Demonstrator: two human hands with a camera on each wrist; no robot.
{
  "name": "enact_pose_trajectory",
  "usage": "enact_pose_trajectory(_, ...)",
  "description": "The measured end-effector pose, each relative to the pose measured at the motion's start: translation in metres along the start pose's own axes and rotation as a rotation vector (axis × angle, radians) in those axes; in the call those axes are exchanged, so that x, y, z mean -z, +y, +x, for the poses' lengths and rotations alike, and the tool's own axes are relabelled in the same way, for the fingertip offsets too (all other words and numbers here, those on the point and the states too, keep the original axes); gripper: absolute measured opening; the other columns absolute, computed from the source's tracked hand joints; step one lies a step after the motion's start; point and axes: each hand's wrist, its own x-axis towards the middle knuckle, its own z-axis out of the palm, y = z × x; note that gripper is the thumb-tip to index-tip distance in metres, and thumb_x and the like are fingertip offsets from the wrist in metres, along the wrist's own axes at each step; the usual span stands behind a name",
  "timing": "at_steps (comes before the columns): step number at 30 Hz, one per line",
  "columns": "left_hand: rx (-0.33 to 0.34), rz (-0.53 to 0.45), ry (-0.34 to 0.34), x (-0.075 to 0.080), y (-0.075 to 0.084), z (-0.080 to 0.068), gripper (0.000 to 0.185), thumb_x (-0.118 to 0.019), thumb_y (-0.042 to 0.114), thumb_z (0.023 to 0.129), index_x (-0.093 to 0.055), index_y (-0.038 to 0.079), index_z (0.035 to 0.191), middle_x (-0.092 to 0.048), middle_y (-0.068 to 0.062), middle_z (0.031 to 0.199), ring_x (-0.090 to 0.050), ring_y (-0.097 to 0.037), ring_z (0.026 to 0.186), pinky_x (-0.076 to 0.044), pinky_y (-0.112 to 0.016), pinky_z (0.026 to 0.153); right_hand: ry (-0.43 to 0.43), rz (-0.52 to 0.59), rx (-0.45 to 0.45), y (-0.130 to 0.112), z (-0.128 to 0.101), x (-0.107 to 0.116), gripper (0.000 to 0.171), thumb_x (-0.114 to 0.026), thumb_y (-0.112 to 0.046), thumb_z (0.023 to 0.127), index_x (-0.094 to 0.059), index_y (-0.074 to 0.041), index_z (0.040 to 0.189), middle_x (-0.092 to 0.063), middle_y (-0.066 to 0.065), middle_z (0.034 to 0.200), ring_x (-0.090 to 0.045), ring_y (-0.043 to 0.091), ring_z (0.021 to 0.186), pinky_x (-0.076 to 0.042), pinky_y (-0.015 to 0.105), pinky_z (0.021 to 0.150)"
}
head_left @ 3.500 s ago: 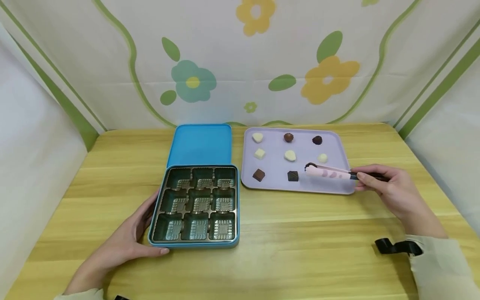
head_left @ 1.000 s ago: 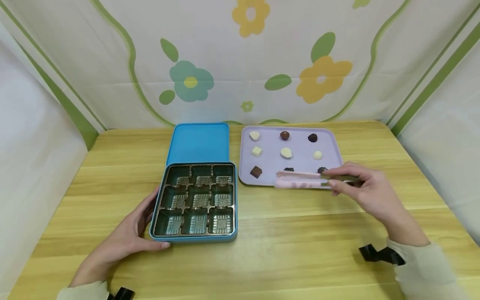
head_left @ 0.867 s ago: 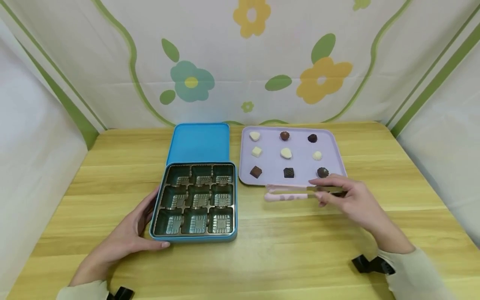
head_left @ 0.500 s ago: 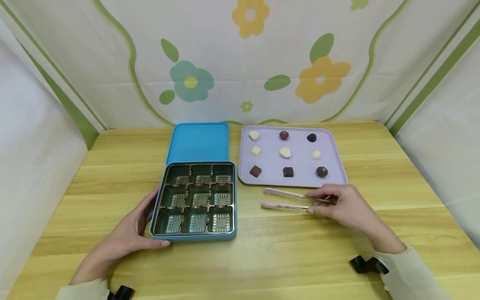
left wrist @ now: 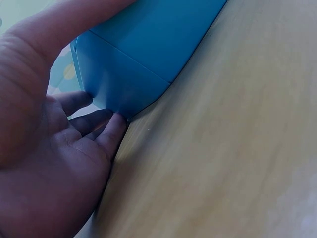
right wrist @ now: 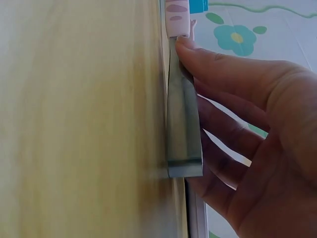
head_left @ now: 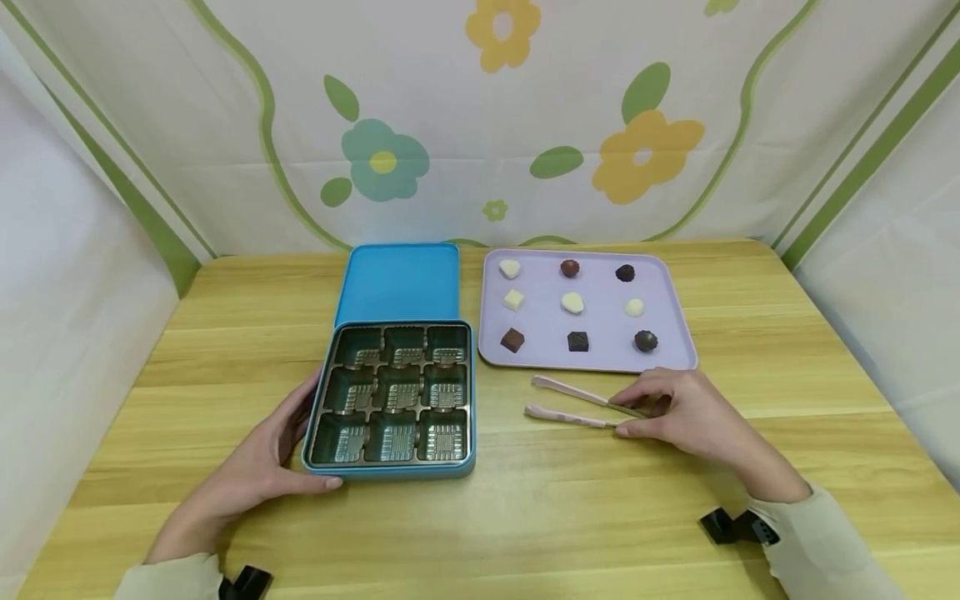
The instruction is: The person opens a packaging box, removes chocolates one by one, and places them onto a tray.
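Note:
My left hand (head_left: 258, 454) holds the near left corner of a blue tin (head_left: 474, 417), thumb along its front and fingers at its left side. A bronze-coloured insert (head_left: 402, 398) with several bare compartments fills the tin. In the left wrist view, fingertips (left wrist: 116, 124) touch the tin's side near the table. My right hand (head_left: 686, 412) holds tongs (head_left: 570, 416) with pink tips and metal handles, low at the table in front of the tray; their arms are spread, with nothing between. Its thumb (right wrist: 223, 64) touches one metal handle in the right wrist view.
A lilac tray (head_left: 540, 325) carries several spaced chocolates: white, brown and dark, such as a dark round one (head_left: 646, 341) and a dark square one (head_left: 577, 342). The blue lid (head_left: 401, 283) lies behind the tin. A flowered cloth (head_left: 442, 125) hangs at the table's back edge.
The tongs have come from the dark round chocolate off the tray, towards me and down to the table, and their arms have spread. The chocolate stays on the tray. My left hand has kept its place.

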Motion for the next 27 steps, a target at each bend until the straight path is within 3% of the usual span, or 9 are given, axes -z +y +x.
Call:
enact_pose_trajectory(16, -0.007, 0.003, -0.013, 0.002, 0.003, 0.003, 0.131, -0.092, -0.005, 0.077, -0.011, 0.029, 0.175, -0.009, -0.014, 0.182, -0.033, 0.015, 0.149, -0.031, -0.002, 0.114, -0.031, -0.018, -0.034, 0.0, -0.001, 0.002, 0.029, -0.097, -0.031, 0.081, -0.084, -0.023, 0.106, -0.078, -0.013, 0.095, -0.066, 0.004, 0.085, -0.057, 0.024, 0.073)
enact_pose_trajectory(23, -0.062, -0.025, -0.042, 0.004, 0.002, 0.001, 0.133, -0.088, -0.011, 0.078, -0.003, 0.021, 0.176, -0.002, -0.014, 0.183, -0.027, 0.014, 0.154, -0.028, -0.003, 0.117, 0.004, -0.051, 0.019, -0.002, 0.0, 0.003, 0.032, -0.097, -0.03, 0.081, -0.084, -0.018, 0.107, -0.077, -0.01, 0.095, -0.067, 0.004, 0.084, -0.058, 0.024, 0.072)
enact_pose_trajectory(25, -0.077, 0.004, -0.022, 0.007, 0.005, 0.001, 0.124, -0.081, -0.012, 0.084, -0.002, 0.016, 0.175, -0.002, -0.018, 0.182, -0.024, 0.002, 0.161, -0.03, -0.005, 0.117, 0.057, -0.082, 0.053, -0.006, 0.002, 0.007, 0.032, -0.096, -0.027, 0.083, -0.084, -0.015, 0.11, -0.078, -0.006, 0.097, -0.069, 0.008, 0.085, -0.06, 0.026, 0.072)
enact_pose_trajectory(27, -0.058, 0.097, 0.028, 0.012, 0.014, 0.004, 0.111, -0.075, -0.007, 0.093, -0.002, 0.014, 0.175, -0.009, -0.024, 0.18, -0.032, -0.021, 0.163, -0.038, -0.01, 0.114, 0.123, -0.127, 0.078, -0.012, 0.004, 0.013, 0.036, -0.094, -0.025, 0.085, -0.083, -0.011, 0.116, -0.08, 0.001, 0.102, -0.072, 0.017, 0.09, -0.061, 0.032, 0.073)
